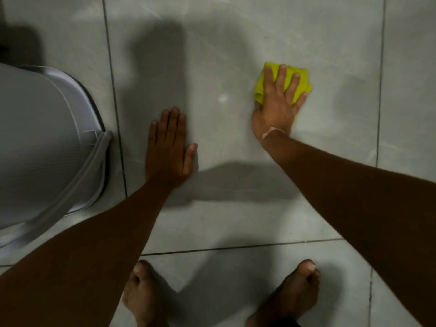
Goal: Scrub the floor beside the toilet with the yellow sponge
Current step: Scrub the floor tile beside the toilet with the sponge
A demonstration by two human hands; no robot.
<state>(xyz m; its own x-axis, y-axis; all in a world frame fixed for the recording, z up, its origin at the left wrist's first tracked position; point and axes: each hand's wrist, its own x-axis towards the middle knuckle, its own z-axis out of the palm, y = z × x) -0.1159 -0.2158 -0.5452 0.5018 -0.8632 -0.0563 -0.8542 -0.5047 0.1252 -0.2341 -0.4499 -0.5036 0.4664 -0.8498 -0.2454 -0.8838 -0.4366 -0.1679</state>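
Note:
The yellow sponge (300, 77) lies flat on the grey tiled floor (224, 67) at the upper right, crumpled like a cloth. My right hand (277, 107) presses down on it with fingers spread over its top, so most of it is covered. My left hand (168, 147) rests palm down on the floor, fingers together, holding nothing. It sits just right of the white toilet (42, 142), which fills the left edge of the view.
Dark grout lines (115, 109) divide the large tiles. My two bare feet (141, 293) stand at the bottom of the view. Shadows of my arms and head fall across the middle tile. A thin band circles my right wrist.

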